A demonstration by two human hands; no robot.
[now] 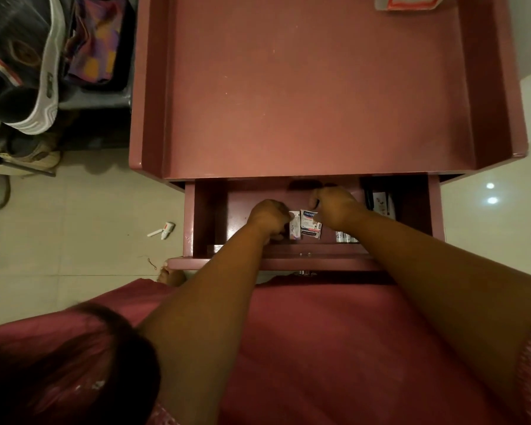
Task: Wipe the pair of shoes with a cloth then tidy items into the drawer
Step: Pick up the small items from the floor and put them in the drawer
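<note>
The drawer (203, 216) of a reddish-pink bedside cabinet stands pulled out below me. Both my hands are inside it. My left hand (269, 217) curls its fingers round a small white box (295, 228). My right hand (334, 207) pinches the top of a white and blue Hansaplast packet (311, 223) that stands beside the box. Silver tubes (347, 237) lie at the drawer's front right. More packets (380, 204) sit at the back right. No shoes being wiped and no cloth show near my hands.
The cabinet top (313, 87) has raised side rims, and a white item with a red border (408, 3) lies at its back edge. Shoes on a rack (28, 87) stand at the left. A small white object (164, 230) lies on the tiled floor.
</note>
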